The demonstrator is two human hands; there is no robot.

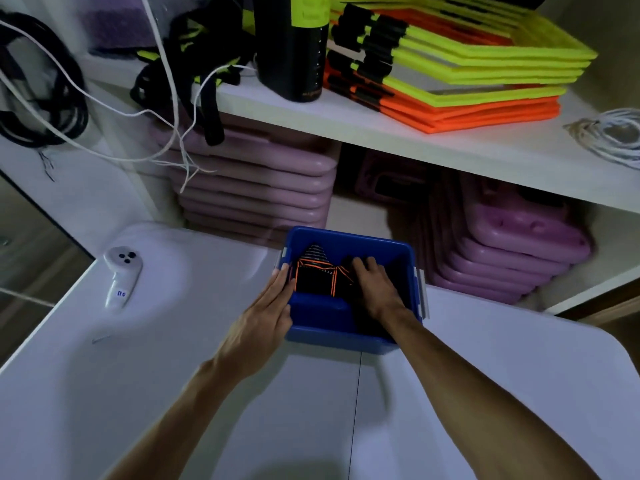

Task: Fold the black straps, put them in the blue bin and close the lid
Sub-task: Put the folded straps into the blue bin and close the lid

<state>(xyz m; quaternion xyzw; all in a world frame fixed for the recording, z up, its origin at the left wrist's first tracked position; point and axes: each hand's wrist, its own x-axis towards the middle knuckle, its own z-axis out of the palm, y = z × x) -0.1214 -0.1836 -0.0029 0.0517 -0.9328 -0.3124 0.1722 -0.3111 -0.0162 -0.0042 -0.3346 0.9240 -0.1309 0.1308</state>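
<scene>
Left hand (pixel 273 299) lies flat along the left wall of the blue bin (pixel 349 239), fingers straight and together, fingertips at the rim, thumb hooked over the near-left edge; nothing gripped, just pressed against the wall. Left of it on the white table (pixel 173 375): a white handheld controller (pixel 122 277), well apart from the bin, with a small label on its handle. Further left and up, black cables (pixel 52 98) hang in loops, white cords (pixel 166 98) draped across them and down past the shelf edge. Bin sits on the table's far edge, open top, no lid on it. Inside: folded black straps (pixel 315 277) with orange edge stripes, bunched against the left and middle of the bin. Right hand (pixel 372 282) is inside the bin, palm down, fingers curled onto the strap bundle's right side; whether it's pinching the fabric or only pressing it, can't tell. Above, white shelf (pixel 381 133) carries a black-and-yellow strap tangle (pixel 194 53), a black cylinder (pixel 294 57) with a yellow band, then a stack of yellow and orange flat frames (pixel 467 81). Coiled white cord (pixel 613 136) at the shelf's far right. Under the shelf: stacks of purple foam pads (pixel 256 188), a second pile leaning at lower right.
</scene>
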